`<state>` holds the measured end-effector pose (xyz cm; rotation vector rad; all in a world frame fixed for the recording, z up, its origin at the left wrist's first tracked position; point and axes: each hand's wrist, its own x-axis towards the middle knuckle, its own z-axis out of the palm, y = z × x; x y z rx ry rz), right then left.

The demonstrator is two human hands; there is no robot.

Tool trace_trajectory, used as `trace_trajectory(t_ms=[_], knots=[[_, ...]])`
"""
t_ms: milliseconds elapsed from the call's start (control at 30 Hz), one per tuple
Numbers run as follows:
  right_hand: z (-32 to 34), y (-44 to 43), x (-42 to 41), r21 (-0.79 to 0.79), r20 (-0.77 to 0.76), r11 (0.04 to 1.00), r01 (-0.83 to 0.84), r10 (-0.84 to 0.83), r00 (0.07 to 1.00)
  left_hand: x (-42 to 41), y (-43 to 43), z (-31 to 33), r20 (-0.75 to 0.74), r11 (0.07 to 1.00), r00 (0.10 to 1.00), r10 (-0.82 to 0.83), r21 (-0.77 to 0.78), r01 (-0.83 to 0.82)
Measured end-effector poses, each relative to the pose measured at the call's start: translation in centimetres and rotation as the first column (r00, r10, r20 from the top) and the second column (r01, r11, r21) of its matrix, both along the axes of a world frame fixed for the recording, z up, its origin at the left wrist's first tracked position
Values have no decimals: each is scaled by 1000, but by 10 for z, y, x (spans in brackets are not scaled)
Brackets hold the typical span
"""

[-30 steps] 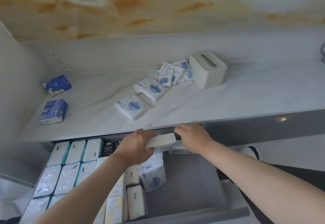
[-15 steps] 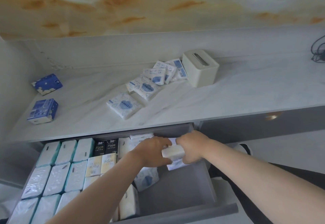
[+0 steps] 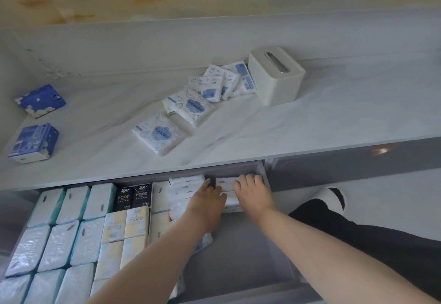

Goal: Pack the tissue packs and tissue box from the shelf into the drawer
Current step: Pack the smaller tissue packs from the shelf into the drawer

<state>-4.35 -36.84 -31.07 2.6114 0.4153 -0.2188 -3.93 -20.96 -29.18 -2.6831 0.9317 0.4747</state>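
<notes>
In the far right corner of the drawer: a small white pack (image 3: 225, 182) lies flat on top of other white packs, close under the edge of the shelf.
Left hand (image 3: 207, 202): palm down in the drawer (image 3: 238, 268), fingers fairly straight and close together, tips against the left end of the small white pack; the thumb is hidden.
Right hand (image 3: 253, 194): palm down, fingers bent over the right end of the small white pack and holding it there.
Drawer, left part: rows of teal-edged packs (image 3: 69, 227) stand packed side by side.
Drawer, middle: two black packs (image 3: 134, 196) at the back, yellow packs (image 3: 124, 226) in front of them, and more white packs partly covered by the left forearm.
Drawer, right part: bare grey floor on the near side of the hands.
Shelf (image 3: 334, 117): pale marbled top, just above the open drawer.
Tissue box (image 3: 276, 74): cream, slot upward, upright towards the back of the shelf.
White-and-blue packs (image 3: 188, 108): an overlapping row running from the tissue box towards the shelf's front edge, the farthest leaning on the box.
Blue packs (image 3: 33, 142): two, well apart from the row, at the shelf's left end.
Floor, right of the drawer: a dark trouser leg (image 3: 358, 227) and a white slipper (image 3: 330, 196).
</notes>
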Motion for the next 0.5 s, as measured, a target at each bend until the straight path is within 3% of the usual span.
trace_trajectory(t_ms=[133,300,500], knots=[[-9,4,4,-62,1,997,-50,50,999,-3,-8,-7,4,995,999,53,-88,-52],[-1,7,8,-226,28,969,-100,109,994,-3,-5,-5,124,997,989,80,-4,-80],[-3,2,6,-85,38,986,-140,144,989,0,-9,-4,29,997,997,68,28,-69]])
